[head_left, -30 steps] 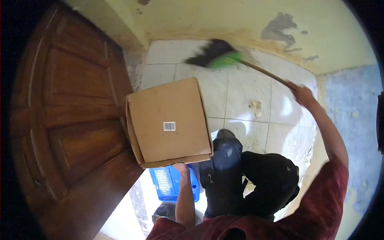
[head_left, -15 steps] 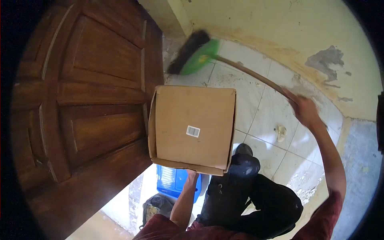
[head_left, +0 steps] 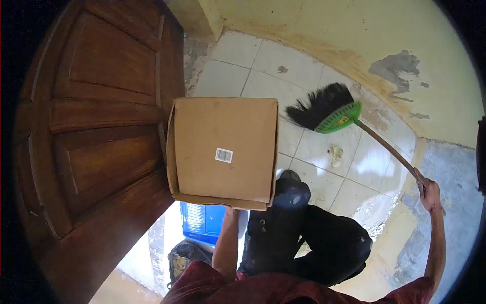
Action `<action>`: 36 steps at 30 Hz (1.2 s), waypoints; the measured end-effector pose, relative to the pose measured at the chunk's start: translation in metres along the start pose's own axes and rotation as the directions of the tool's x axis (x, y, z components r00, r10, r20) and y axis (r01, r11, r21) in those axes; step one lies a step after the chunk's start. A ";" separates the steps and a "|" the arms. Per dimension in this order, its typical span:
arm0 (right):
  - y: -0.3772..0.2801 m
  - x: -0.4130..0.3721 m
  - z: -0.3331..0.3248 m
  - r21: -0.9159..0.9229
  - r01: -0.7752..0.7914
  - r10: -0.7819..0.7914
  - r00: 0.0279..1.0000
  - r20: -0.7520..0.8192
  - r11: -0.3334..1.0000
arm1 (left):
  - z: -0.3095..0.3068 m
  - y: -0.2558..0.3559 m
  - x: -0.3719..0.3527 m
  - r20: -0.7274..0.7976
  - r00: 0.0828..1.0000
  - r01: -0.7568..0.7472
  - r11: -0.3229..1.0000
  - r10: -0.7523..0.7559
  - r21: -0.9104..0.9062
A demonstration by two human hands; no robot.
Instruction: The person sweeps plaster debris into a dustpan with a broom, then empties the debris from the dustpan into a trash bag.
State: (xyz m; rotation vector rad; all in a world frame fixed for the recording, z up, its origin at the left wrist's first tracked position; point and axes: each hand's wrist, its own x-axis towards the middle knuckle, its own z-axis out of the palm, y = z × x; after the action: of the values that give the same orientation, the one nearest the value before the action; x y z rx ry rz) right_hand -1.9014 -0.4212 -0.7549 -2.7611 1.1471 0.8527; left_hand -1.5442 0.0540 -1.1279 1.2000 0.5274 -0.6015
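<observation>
In the head view, a brown cardboard box with a barcode label fills the middle. My left hand grips its near edge; the fingers are hidden behind the cardboard. Out to the right, my right hand is closed around the wooden handle of a broom. The broom has a green head and black bristles, which hang above the tiles to the right of the box.
A brown wooden door stands close on the left. Peeling yellow wall borders the white tiled floor. A pale scrap lies on the tiles. Below the box are a blue plastic container and a dark bag.
The broom has swung from near the door on the left over to the right, and my right hand has drawn back toward me. The box stays where it was; the view has shifted slightly.
</observation>
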 end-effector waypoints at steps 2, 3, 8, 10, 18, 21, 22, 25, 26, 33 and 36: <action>0.000 -0.010 0.007 0.122 0.020 -0.002 0.989 -0.148 0.992 | 0.002 0.006 0.004 0.024 1.000 -0.004 1.000 0.004 -0.018; -0.012 0.003 0.004 0.102 0.034 -0.014 0.982 -0.187 0.994 | -0.003 0.008 0.000 0.033 0.999 -0.008 1.000 0.008 -0.020; -0.120 0.159 -0.009 0.161 0.321 -0.215 0.859 -0.464 0.933 | -0.038 0.047 0.010 0.117 0.993 -0.004 1.000 0.002 0.013; -0.164 0.203 -0.014 0.134 0.187 -0.139 0.943 -0.302 0.973 | -0.030 0.051 0.018 0.169 0.985 0.017 0.999 -0.022 0.030; -0.081 0.065 0.069 0.116 -0.091 0.091 0.996 0.000 0.989 | 0.004 0.050 0.029 0.113 0.994 0.000 0.997 0.009 -0.081; -0.044 -0.013 0.098 0.199 -0.109 0.108 0.994 0.015 0.974 | 0.018 0.051 0.069 0.138 0.990 0.002 1.000 -0.001 -0.011; -0.053 -0.031 0.094 0.191 -0.158 0.159 0.987 0.006 0.969 | 0.033 0.060 0.068 0.142 0.989 0.023 0.998 -0.032 0.062; -0.065 -0.051 0.107 0.251 -0.090 0.123 0.985 -0.118 0.964 | 0.099 0.081 0.069 0.042 0.992 0.121 0.993 -0.122 0.011; -0.073 -0.048 0.106 0.301 -0.129 0.173 0.977 -0.126 0.945 | 0.111 0.081 0.080 0.065 0.988 0.141 0.990 -0.142 0.022; -0.111 -0.023 0.084 0.396 -0.193 0.255 0.961 -0.108 0.898 | 0.199 0.106 0.126 0.159 0.977 0.145 0.989 -0.141 -0.013; -0.110 -0.023 0.084 0.367 -0.179 0.237 0.964 -0.119 0.913 | 0.243 0.115 0.160 0.116 0.987 0.110 0.994 -0.111 0.017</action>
State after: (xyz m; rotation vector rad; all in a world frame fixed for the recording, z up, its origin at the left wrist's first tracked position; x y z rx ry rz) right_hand -1.8818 -0.3063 -0.8340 -2.4759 1.4778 0.3845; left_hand -1.3346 -0.1741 -1.0865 1.1430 0.4942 -0.7655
